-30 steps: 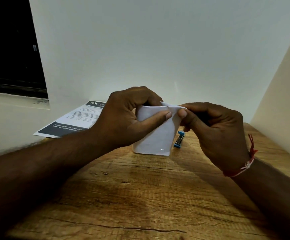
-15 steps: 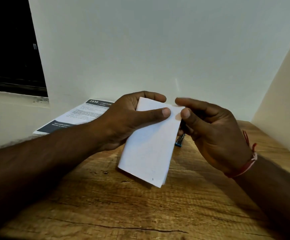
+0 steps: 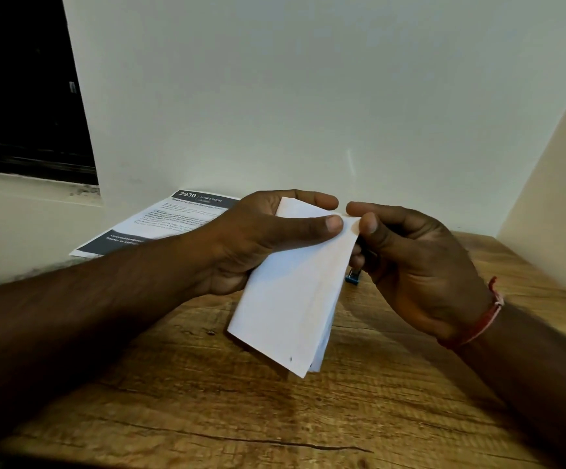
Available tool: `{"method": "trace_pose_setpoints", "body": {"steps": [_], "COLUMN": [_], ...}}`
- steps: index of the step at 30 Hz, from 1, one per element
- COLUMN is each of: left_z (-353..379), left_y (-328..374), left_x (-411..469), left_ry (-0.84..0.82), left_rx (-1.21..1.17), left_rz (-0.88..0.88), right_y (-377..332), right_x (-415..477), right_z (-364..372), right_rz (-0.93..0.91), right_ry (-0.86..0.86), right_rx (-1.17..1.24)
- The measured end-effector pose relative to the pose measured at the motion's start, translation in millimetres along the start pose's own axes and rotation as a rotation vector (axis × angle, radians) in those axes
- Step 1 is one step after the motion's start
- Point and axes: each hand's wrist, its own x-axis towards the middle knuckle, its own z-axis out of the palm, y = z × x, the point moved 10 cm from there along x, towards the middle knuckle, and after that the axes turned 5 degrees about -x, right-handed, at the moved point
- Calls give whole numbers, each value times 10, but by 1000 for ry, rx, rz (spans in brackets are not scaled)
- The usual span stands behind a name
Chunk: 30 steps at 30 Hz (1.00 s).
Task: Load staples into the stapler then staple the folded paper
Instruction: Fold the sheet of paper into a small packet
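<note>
Dim, even lighting; pale wall (image 3: 308, 79) brightest, surface (image 3: 274, 418) in soft shadow; wide-angle curvature at edges, slight softness throughout.

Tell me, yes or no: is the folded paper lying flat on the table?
No: the left hand and the right hand hold the folded paper tilted, its top edge raised above the wooden table.

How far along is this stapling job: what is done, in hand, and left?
Done: the folded paper shows stacked layers at its lower edge. In hand: the left hand grips it, the right hand pinches its top corner. Left: the blue stapler lies on the table behind, in neither hand; whether it holds staples cannot be seen.
</note>
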Motion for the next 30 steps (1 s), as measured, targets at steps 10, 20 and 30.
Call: {"method": "trace_pose_setpoints", "body": {"steps": [10, 20, 30], "left_z": [-148, 83, -69], "left_y": [475, 743, 651], "left_x": [-113, -364, -228], "left_ry": [216, 273, 266], "left_rx": [468, 904, 743], "left_rz": [334, 776, 676], "right_y": [-96, -263, -437], "right_x": [6, -57, -117], "right_z": [-177, -257, -223], "right_rz": [-128, -288, -455], "right_ry": [94, 228, 270], "right_rx": [-151, -584, -854]}}
